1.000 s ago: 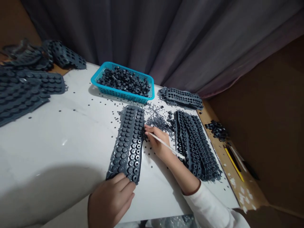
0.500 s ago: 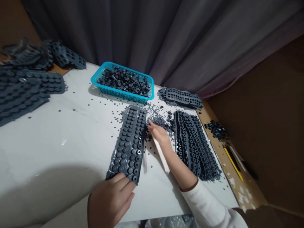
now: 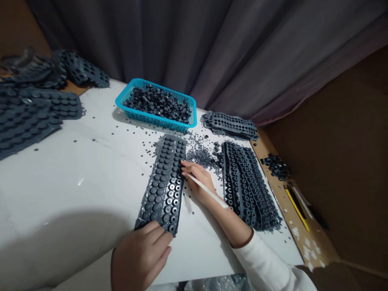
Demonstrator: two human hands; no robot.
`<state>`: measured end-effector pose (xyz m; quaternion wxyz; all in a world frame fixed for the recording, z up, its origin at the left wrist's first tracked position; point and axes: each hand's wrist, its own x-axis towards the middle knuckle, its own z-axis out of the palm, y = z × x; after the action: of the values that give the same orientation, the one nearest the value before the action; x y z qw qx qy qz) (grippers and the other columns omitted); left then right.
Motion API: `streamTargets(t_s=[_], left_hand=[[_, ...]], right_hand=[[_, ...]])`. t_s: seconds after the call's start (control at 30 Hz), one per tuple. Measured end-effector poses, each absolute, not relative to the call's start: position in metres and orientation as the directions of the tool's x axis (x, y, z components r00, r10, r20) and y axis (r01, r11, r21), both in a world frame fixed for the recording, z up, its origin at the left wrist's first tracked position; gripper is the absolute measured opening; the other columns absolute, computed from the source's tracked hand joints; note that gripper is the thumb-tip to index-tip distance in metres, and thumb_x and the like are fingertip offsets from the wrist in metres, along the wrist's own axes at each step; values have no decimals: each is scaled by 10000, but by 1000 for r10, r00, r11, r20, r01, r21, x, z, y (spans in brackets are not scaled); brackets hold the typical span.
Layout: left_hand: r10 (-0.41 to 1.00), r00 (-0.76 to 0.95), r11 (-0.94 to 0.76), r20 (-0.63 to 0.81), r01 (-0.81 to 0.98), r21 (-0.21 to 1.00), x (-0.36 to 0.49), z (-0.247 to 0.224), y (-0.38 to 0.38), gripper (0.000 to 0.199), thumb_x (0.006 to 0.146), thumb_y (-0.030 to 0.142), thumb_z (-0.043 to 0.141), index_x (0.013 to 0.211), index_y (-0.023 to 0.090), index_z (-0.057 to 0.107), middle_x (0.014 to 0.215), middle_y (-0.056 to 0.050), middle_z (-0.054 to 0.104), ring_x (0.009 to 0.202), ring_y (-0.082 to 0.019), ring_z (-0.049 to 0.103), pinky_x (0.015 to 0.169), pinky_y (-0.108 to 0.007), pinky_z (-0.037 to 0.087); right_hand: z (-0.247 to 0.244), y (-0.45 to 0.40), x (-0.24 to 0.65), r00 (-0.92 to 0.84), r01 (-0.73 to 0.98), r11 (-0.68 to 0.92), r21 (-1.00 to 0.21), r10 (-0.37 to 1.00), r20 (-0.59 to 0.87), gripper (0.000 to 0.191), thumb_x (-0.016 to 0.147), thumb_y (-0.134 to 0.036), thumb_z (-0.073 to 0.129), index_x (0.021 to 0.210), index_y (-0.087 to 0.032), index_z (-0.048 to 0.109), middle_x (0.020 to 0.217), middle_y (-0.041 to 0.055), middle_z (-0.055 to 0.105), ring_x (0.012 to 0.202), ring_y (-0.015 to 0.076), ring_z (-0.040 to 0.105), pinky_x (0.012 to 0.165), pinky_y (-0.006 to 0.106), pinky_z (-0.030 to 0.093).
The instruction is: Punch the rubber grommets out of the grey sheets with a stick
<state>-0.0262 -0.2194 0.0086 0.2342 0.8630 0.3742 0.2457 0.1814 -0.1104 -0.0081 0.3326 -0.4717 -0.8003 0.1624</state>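
Observation:
A long dark grey rubber sheet [image 3: 160, 178] with rows of round, button-like bumps lies on the white table, its far end toward the basket. My left hand [image 3: 144, 252] grips its near end, fingers curled over the edge. At the sheet's right side, my right hand [image 3: 198, 180] is closed round a slim white stick-like tool [image 3: 214, 196], its rear end pointing back over the wrist. The tool's tip is hidden at the fingertips, beside the right-hand rows of bumps. Small dark discs [image 3: 201, 155] lie in a loose heap just beyond my right hand.
A blue plastic basket [image 3: 151, 117] full of small dark pieces stands behind the sheet. More bumpy sheets [image 3: 248, 186] lie at right, perforated strips [image 3: 232, 123] behind them. Further sheets [image 3: 27, 117] are piled at left. A yellow-handled tool [image 3: 297, 208] rests on the wooden ledge.
My right hand has moved from the disc heap toward me and left, to the sheet's right edge, and the white tool has swung flatter. My left hand stays in place.

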Motion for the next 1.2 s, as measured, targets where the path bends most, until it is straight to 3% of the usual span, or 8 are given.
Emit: streamTargets(t_s=[0.13, 0.27, 0.43, 0.7, 0.8, 0.9, 1.07, 1.2], left_hand=[[766, 598, -601, 236, 534, 594, -26, 6, -220, 263, 832, 66, 360, 717, 201, 555, 647, -27, 556, 636, -217, 545, 528, -311, 369], [794, 562, -566, 230, 548, 616, -24, -2, -223, 265, 840, 96, 344, 709, 203, 548, 650, -32, 548, 644, -223, 532, 549, -317, 354], [796, 550, -571, 251, 549, 611, -24, -1, -223, 260, 835, 85, 355, 719, 208, 553, 645, -20, 552, 630, -222, 544, 528, -317, 344], [786, 554, -592, 273, 550, 589, -24, 5, -220, 278, 837, 83, 343, 707, 204, 556, 630, -21, 543, 599, -233, 552, 496, -336, 372], [770, 588, -602, 247, 543, 585, -26, 6, -220, 259, 833, 83, 368, 740, 199, 580, 640, -22, 553, 596, -227, 561, 485, -329, 388], [776, 585, -592, 236, 547, 591, -27, 7, -219, 257, 832, 85, 377, 729, 201, 581, 639, -22, 552, 599, -229, 562, 484, -331, 394], [770, 595, -594, 230, 537, 599, -27, 6, -219, 257, 833, 83, 376, 723, 204, 574, 637, -18, 547, 602, -230, 558, 485, -336, 391], [770, 588, -600, 248, 535, 594, -27, 6, -219, 255, 834, 83, 374, 728, 200, 574, 632, -18, 544, 605, -228, 560, 491, -332, 396]], right_hand=[[-10, -102, 190, -329, 762, 491, -422, 855, 401, 187, 919, -225, 461, 951, -229, 645, 1222, 87, 637, 1053, 228, 633, 893, 399, 506], [-3, -100, 191, -159, 761, 376, -528, 898, 409, 174, 919, -235, 446, 965, -238, 614, 1182, 76, 660, 1078, 219, 632, 856, 348, 530], [4, -108, 183, -158, 629, 356, -691, 929, 334, 104, 912, -245, 477, 908, -218, 578, 1130, 111, 682, 1096, 236, 629, 835, 344, 532], [-11, -102, 186, -192, 679, 396, -619, 909, 370, 136, 909, -241, 454, 864, -224, 581, 1065, 98, 703, 1056, 219, 648, 846, 341, 529], [-10, -96, 193, -61, 756, 307, -579, 913, 404, 167, 911, -262, 424, 880, -226, 583, 1129, 102, 679, 1066, 244, 641, 869, 376, 517], [-4, -95, 198, 73, 753, 212, -623, 914, 399, 153, 915, -299, 433, 882, -230, 565, 1083, 107, 697, 1042, 259, 653, 821, 372, 528], [0, -103, 195, -30, 555, 270, -786, 952, 306, 122, 907, -315, 497, 885, -223, 574, 1074, 108, 698, 1170, 251, 576, 887, 349, 492], [-3, -106, 193, -42, 520, 257, -815, 960, 277, 136, 900, -335, 518, 885, -220, 588, 1079, 115, 694, 1137, 255, 600, 903, 374, 487]])
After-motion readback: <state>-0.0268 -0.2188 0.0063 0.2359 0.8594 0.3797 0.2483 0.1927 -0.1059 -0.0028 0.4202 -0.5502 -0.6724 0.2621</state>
